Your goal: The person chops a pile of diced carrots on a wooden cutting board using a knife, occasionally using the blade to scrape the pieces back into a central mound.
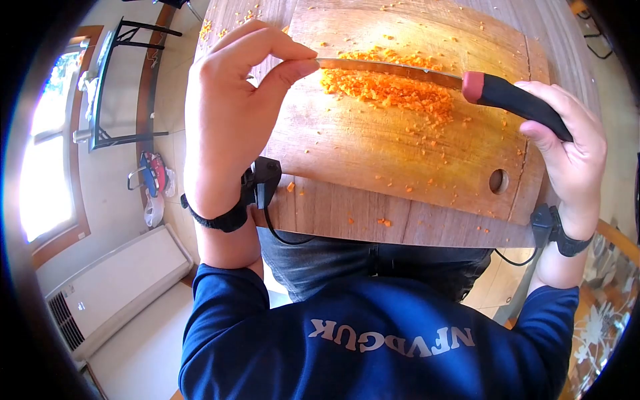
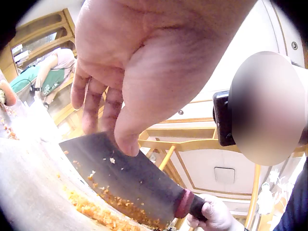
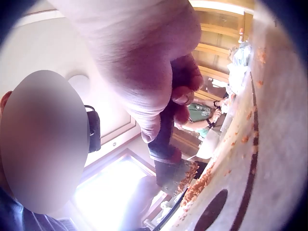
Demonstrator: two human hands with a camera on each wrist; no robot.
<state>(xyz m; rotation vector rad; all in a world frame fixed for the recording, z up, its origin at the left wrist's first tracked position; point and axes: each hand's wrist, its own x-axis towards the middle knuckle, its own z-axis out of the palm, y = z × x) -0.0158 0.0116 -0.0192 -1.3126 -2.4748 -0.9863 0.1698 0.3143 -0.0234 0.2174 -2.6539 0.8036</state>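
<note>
A broad-bladed cleaver with a black handle and a red collar stands edge-down over the chopped carrot on a wooden cutting board. My right hand grips the handle, fingers wrapped round it in the right wrist view. At the blade's far end, my left hand pinches the top of the spine between thumb and forefinger, while its other fingers hang loosely behind the blade in the left wrist view. Bits of carrot cling to the lower part of the blade.
The board has a round hole near its right front corner and lies on a wooden table. Carrot crumbs are scattered along the table's near edge. Across the table, another person appears in the right wrist view.
</note>
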